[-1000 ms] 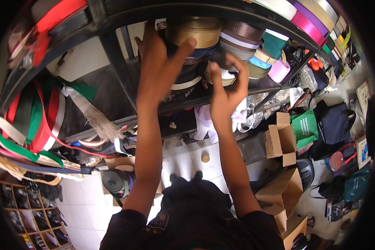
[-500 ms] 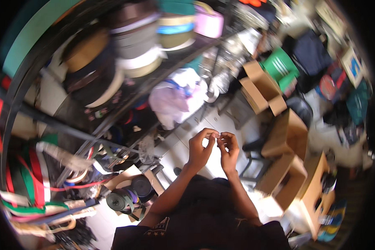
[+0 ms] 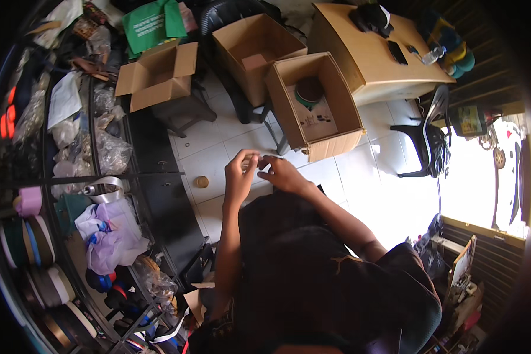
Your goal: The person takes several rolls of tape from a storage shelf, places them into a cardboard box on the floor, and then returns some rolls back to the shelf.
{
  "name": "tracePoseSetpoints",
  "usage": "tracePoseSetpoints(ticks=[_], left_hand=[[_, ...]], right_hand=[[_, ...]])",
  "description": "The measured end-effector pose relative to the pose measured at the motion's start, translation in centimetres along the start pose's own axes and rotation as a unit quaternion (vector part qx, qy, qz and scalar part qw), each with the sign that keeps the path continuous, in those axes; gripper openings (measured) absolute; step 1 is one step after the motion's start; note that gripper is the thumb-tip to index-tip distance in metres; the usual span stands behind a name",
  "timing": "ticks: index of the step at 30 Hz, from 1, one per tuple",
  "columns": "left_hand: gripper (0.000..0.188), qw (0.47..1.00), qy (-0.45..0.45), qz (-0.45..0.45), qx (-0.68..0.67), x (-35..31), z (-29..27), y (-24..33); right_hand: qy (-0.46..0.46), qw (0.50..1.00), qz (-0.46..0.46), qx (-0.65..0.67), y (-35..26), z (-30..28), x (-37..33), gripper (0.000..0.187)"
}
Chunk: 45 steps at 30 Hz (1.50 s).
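Observation:
My left hand (image 3: 239, 177) and my right hand (image 3: 283, 176) are held up close together in front of my body, above the tiled floor. The fingers of both are bent, with thumbs and fingertips drawn in as if pinching. Whatever sits between the fingertips, if anything, is too small to make out. Beyond my hands stands an open cardboard box (image 3: 335, 144) with a dark round roll (image 3: 308, 90) inside. A small tan roll (image 3: 201, 182) lies on the floor to the left of my left hand.
Along the left run black shelves with webbing rolls (image 3: 26, 242), plastic bags (image 3: 113, 152) and a lilac bundle (image 3: 115, 248). Two more open boxes (image 3: 242, 68) stand ahead, near a green bag (image 3: 150, 26). A wooden desk (image 3: 377, 65) and black chair (image 3: 435, 138) are at right.
My view has turned to the right, so the shelves now lie at left and the boxes ahead. My hands stay together, and the right hand now points more to the left.

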<state>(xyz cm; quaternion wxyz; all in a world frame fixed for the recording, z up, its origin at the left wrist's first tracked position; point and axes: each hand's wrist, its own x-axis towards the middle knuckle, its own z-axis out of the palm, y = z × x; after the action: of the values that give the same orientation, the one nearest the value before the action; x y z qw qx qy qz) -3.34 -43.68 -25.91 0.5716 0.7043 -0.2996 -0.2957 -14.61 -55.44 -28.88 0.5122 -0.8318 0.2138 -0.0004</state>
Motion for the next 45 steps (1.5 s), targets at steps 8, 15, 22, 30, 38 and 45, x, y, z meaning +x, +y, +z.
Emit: tracePoseSetpoints(ticks=[8, 15, 22, 30, 38, 45], left_hand=[[0.019, 0.983, -0.169, -0.048, 0.062, 8.5, 10.1, -4.8], [0.016, 0.961, -0.186, -0.168, -0.114, 22.2, 19.0, -9.9], [0.057, 0.930, -0.155, -0.317, 0.103, 35.2, 27.2, -19.3], [0.068, 0.924, -0.060, -0.366, 0.092, 45.0, 29.3, -24.5], [0.049, 0.941, -0.230, -0.216, 0.126, 45.3, 31.0, -26.0], [0.042, 0.938, -0.183, -0.079, 0.283, 44.6, 32.1, -25.6]], right_hand=[[0.131, 0.980, 0.148, 0.036, 12.3, -6.9, -0.1, 0.030], [0.228, 0.934, 0.233, 0.145, 16.9, -11.6, 4.0, 0.029], [0.309, 0.842, 0.400, 0.190, 28.1, -15.8, 14.5, 0.056], [0.340, 0.827, 0.417, 0.165, 37.0, -19.5, 26.0, 0.073], [0.265, 0.867, 0.407, 0.112, 41.3, -17.5, 28.1, 0.061], [0.486, 0.791, 0.354, 0.111, 40.6, -16.3, 28.9, 0.061]])
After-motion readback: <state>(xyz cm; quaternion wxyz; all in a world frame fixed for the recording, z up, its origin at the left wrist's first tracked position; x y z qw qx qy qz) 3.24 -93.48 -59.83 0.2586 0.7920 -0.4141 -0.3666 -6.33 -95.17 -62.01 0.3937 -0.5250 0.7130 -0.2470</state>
